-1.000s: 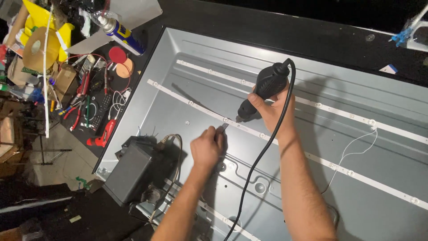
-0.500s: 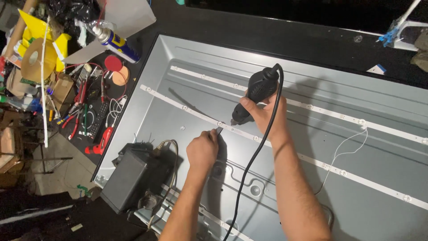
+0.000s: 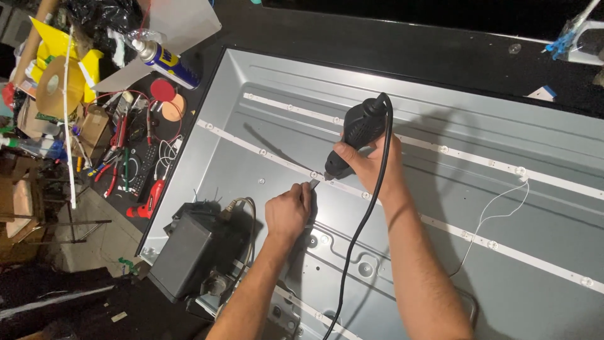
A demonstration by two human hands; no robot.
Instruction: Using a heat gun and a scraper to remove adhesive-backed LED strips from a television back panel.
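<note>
A black corded rotary tool [image 3: 360,129] is gripped in the right hand [image 3: 368,165], tip on the LED strip [image 3: 264,153]; a small tool [image 3: 313,184] is pinched by the left hand [image 3: 288,211]. Other strips look untouched.

The rotary tool [image 3: 360,129] is black with a black cord [image 3: 362,233]. The panel tray [image 3: 440,264] is pale grey with white strips [image 3: 434,220]. The box [image 3: 182,249] is dark grey. The spray can [image 3: 167,61] is blue and yellow.
</note>
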